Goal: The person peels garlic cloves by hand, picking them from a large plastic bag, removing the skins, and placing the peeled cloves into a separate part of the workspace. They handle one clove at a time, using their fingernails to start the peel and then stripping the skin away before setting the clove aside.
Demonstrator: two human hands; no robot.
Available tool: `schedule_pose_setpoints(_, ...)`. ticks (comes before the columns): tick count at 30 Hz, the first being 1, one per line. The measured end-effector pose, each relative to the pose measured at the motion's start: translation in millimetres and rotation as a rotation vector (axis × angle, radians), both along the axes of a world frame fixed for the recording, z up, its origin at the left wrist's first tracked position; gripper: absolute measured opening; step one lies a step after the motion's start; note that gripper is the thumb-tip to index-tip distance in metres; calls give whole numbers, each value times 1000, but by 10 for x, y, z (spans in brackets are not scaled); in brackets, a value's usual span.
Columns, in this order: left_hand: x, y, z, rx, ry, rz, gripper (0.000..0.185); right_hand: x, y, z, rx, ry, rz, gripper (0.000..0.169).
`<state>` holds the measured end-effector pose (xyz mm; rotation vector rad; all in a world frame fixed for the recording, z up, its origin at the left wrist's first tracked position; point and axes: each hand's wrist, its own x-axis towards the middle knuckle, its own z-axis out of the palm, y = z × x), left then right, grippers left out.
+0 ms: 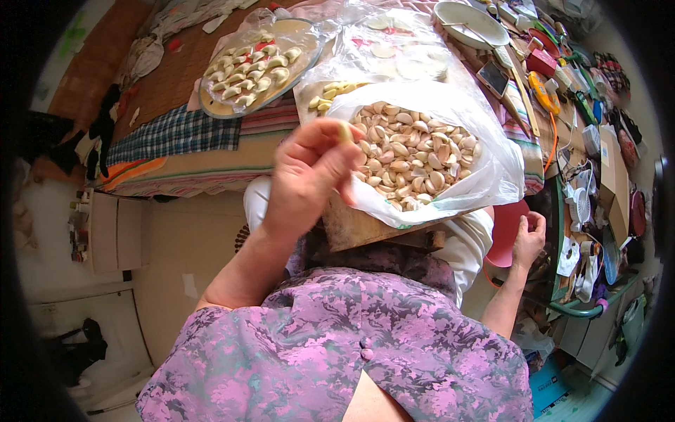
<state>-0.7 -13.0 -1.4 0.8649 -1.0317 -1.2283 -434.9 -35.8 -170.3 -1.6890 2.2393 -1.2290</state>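
Raised at the near left edge of a white plastic bag [495, 179], my left hand [316, 169] pinches a pale peeled garlic clove [345, 132] between thumb and finger. Unpeeled garlic cloves [411, 153] fill the bag, which lies open on a wooden board [348, 227]. Peeled cloves [329, 95] lie on the board behind the bag's left side. My right hand [529, 240] is held out to the right, over the rim of a pink bucket [509, 237]; its fingers are curled, and whether anything is between them cannot be told.
Crescent-shaped dumplings [253, 71] sit on a round tray [211, 105] under clear plastic at the back left. A white bowl [469, 24], a smartphone [493, 78] and a wooden stick [524, 100] lie at the back right. A cluttered green-framed table [580, 311] stands to the right.
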Motion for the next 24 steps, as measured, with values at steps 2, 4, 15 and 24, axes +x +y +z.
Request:
schedule_pose_setpoints(2, 181, -160, -31, -23, -124, 208, 21, 81, -17, 14, -60, 3, 61, 13)
schedule_pose_setpoints(4, 410, -440, -228, -49, -353, 430, 19, 155, 15, 133, 25, -37, 101, 13)
schedule_pose_setpoints(15, 567, -904, -868, -343, -1069, 334, 49, 808, 131, 1184, -324, -391, 211, 14)
schedule_pose_setpoints(24, 422, -670, -652, -348, -511, 543, 15, 1689, 169, 1758, -218, -320, 754, 7)
